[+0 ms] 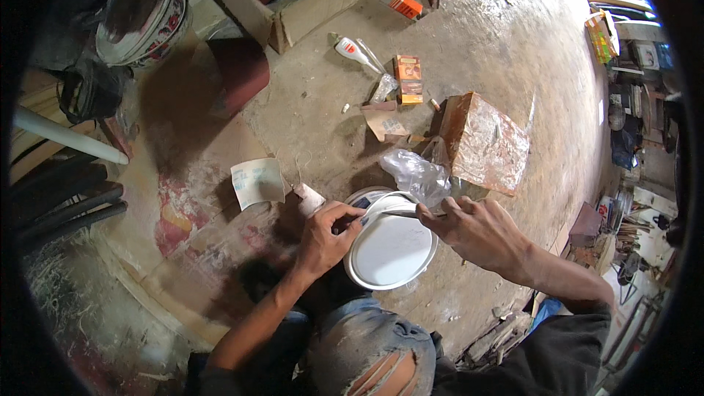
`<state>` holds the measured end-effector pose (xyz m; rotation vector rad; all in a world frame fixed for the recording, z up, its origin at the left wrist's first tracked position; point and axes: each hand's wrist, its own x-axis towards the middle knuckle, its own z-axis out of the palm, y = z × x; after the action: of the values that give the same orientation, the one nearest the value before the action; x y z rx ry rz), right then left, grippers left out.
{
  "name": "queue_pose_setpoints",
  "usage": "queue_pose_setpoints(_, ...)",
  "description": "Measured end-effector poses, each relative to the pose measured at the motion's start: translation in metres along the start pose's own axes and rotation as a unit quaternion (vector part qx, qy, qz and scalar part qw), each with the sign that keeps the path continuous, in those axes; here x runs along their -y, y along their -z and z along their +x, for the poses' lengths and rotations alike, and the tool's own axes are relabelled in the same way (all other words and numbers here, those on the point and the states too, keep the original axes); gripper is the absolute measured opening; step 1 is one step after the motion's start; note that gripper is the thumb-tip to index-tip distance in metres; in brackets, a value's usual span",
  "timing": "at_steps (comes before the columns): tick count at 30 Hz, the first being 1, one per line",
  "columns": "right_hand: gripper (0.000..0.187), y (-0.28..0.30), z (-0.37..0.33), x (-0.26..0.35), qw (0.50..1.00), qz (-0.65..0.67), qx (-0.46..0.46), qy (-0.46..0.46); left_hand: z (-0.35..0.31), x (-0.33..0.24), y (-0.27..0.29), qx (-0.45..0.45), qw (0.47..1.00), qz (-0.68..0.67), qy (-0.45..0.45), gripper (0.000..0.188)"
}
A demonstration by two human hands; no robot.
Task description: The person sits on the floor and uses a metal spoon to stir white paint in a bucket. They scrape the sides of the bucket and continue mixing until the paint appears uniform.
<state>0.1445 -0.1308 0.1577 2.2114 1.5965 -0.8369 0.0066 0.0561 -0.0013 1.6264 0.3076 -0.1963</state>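
Torn-jeans knee, both hands' fingers curled (right hand on thin tool) at white lid

Soft daylight, mild shadows, dark fisheye rim (edges bend and blur).

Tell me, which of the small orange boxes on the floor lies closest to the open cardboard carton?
The orange-and-white box at the top, beside the carton. The two other orange boxes lie together lower down, nearer the clear bag.
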Motion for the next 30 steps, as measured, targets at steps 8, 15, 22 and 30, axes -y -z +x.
queue_pose_setpoints(8, 0.045, -0.004, 0.006, 0.045, 0.996, -0.074, 0.044, -0.036, -0.001, 0.003, 0.003, 0.022, 0.999, 0.016, 0.041, 0.018)
queue_pose_setpoints(15, 0.033, -0.019, 0.016, 0.071, 0.931, -0.354, -0.038, 0.08, -0.017, 0.022, 0.018, 0.088, 0.996, -0.018, -0.022, 0.034)
queue_pose_setpoints(22, 0.024, -0.013, 0.03, 0.065, 0.965, -0.221, -0.036, 0.137, -0.035, 0.023, 0.01, 0.097, 0.974, -0.175, 0.109, 0.038)
queue_pose_setpoints(30, 0.012, 0.012, 0.067, -0.01, 0.938, -0.037, -0.033, 0.344, -0.039, 0.029, 0.003, 0.042, 0.935, -0.308, 0.169, 0.025)
